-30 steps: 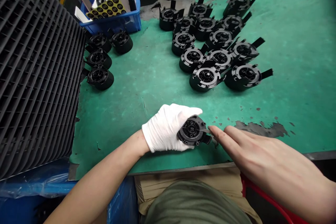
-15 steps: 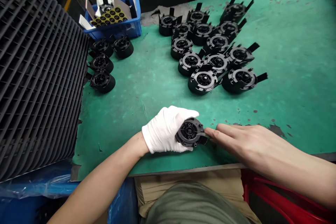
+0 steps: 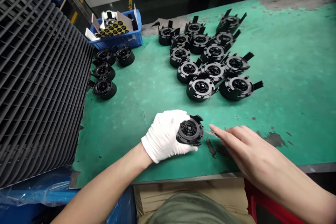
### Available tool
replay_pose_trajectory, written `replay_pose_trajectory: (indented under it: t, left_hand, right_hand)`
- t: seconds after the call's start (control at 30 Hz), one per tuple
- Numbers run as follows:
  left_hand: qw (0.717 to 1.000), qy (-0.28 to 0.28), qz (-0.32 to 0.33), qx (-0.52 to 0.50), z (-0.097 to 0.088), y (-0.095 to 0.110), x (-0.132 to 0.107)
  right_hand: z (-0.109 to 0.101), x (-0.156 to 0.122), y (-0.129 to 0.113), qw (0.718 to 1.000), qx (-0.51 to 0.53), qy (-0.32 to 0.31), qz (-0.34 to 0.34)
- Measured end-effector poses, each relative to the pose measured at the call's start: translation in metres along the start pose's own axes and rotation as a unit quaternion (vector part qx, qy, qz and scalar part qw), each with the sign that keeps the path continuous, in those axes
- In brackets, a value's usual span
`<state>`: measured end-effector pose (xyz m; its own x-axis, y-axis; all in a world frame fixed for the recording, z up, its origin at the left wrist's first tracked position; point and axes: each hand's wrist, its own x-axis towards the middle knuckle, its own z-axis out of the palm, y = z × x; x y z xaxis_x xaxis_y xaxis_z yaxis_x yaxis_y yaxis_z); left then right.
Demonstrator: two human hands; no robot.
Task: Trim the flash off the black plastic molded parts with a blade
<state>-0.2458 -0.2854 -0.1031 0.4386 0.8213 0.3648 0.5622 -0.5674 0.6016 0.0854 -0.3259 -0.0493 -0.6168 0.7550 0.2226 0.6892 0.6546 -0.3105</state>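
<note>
My left hand [image 3: 166, 134], in a white glove, is wrapped around a round black plastic housing [image 3: 189, 128] with its ribbed, open face turned up. Bare, my right hand [image 3: 245, 143] pinches a thin metal blade [image 3: 210, 133] that points left. The blade's tip is at the right rim of the housing; whether it touches cannot be told. Most of the blade's rear end is hidden under my fingers. A dark tab stands out at the housing's upper right edge.
Several similar black housings [image 3: 201, 89] are grouped at the back centre, and several more [image 3: 104, 87] at the left. Beyond those sits a blue bin [image 3: 118, 40] with cards and parts. A stack of black grid trays [image 3: 44, 77] borders the green table [image 3: 147, 87].
The housing has turned in my left hand, so its tab now points up and right. My right hand has drawn slightly right, uncovering the blade. The camera view has shifted a little.
</note>
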Motion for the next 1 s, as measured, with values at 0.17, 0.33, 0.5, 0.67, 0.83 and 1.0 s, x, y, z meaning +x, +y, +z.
replay_pose_trajectory:
  t: [0.17, 0.33, 0.5, 0.67, 0.83, 1.0]
  left_hand:
    - [0.999, 0.015, -0.011, 0.027, 0.009, -0.004, -0.007]
    - [0.996, 0.071, 0.037, 0.031, 0.015, -0.007, -0.011]
    - [0.998, 0.05, 0.027, 0.009, 0.014, -0.008, -0.012]
    - [0.999, 0.04, 0.019, 0.008, 0.014, -0.006, -0.011]
    - [0.996, 0.075, 0.047, 0.005, 0.013, -0.004, -0.008]
    - [0.998, 0.059, 0.025, 0.027, 0.013, 0.0, -0.006]
  right_hand:
    - [0.009, 0.002, -0.011, 0.998, -0.055, -0.015, 0.014]
    - [0.015, 0.008, -0.027, 0.994, -0.11, 0.008, -0.009]
    - [0.006, 0.017, -0.029, 0.992, -0.125, 0.009, -0.027]
    - [0.002, 0.025, -0.03, 0.984, -0.172, 0.009, -0.045]
    - [-0.003, 0.028, -0.031, 0.979, -0.2, -0.017, -0.046]
    - [0.005, 0.02, -0.033, 0.978, -0.205, -0.04, -0.011]
